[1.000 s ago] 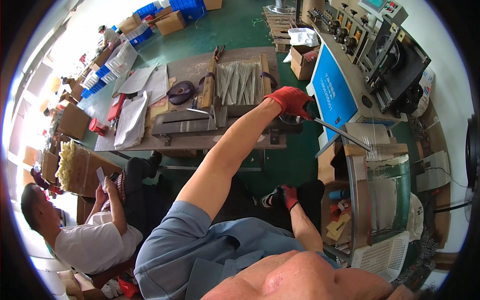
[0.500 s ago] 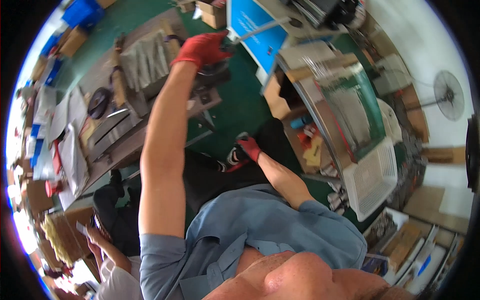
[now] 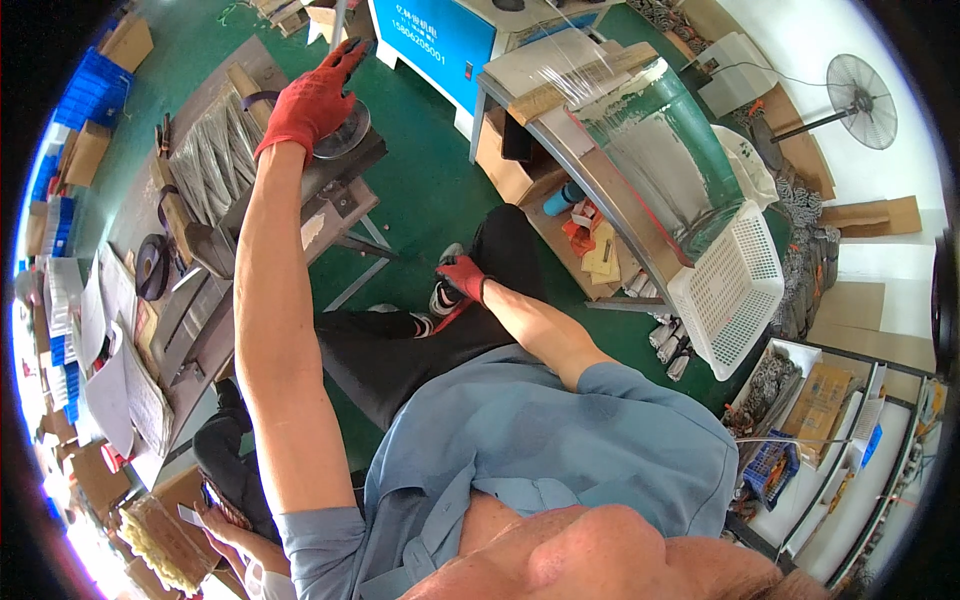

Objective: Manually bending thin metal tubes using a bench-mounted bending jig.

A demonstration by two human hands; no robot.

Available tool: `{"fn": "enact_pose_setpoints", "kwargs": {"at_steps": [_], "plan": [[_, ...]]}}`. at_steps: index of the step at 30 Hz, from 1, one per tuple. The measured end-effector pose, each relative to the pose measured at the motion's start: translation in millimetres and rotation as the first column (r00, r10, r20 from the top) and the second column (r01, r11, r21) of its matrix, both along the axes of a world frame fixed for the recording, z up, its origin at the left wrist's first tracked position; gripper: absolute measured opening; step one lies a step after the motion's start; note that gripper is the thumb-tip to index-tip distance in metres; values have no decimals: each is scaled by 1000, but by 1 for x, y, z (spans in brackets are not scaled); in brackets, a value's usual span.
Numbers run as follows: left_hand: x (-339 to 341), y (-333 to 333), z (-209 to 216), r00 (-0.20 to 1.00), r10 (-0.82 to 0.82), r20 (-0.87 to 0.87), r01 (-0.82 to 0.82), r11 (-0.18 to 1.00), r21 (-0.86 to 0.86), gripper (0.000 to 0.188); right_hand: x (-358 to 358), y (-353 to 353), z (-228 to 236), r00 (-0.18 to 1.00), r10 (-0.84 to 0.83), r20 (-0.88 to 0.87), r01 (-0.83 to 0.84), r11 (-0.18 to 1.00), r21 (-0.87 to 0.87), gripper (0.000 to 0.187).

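My left hand (image 3: 308,108), in a red glove with dark fingertips, reaches forward over the workbench with its fingers stretched and the thumb apart. A thin metal rod (image 3: 341,18) runs up from behind the fingertips; no grip on it shows. Just below the hand is a round metal disc (image 3: 347,134), partly covered by the glove. My right hand (image 3: 463,277), also red-gloved, is low between my legs beside a striped shoe (image 3: 440,301). Its fingers look curled in, and what they hold, if anything, is hidden.
Thin clear strips (image 3: 215,165) lie on the workbench to the left. A blue cabinet (image 3: 430,45) stands ahead. On the right are a stand with a green-edged panel (image 3: 660,150), a white plastic basket (image 3: 725,300) and a fan (image 3: 860,100). Another person (image 3: 245,540) sits lower left.
My left hand has moved left, its fingers now stretched. The rod has swung from pointing right to pointing up. The view has shifted; my right hand stays low by the shoe.
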State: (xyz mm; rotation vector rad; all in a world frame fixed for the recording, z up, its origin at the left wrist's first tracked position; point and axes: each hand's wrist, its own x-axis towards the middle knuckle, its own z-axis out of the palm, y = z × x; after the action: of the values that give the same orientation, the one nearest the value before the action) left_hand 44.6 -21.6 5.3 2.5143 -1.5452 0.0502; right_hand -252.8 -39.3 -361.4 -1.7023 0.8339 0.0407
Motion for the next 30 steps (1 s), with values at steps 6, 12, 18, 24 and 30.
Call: {"fn": "enact_pose_setpoints", "kwargs": {"at_steps": [6,12,18,24,30], "plan": [[-6,-10,3,990,132,57,-137,987,82,60,-4,-11,-22,997,-59,56,51,988,145,33],[-17,-14,11,972,228,56,-232,970,76,50,-4,-19,-86,997,-45,66,41,998,54,39],[-17,-2,8,961,270,51,-271,963,5,28,-2,-9,-15,997,-66,29,58,972,229,31],[-12,2,0,935,355,-1,-354,933,71,28,7,4,-2,983,-181,36,124,793,596,20],[-20,0,5,933,359,19,-359,933,3,23,4,-11,-31,993,-104,55,46,773,633,27]]}}
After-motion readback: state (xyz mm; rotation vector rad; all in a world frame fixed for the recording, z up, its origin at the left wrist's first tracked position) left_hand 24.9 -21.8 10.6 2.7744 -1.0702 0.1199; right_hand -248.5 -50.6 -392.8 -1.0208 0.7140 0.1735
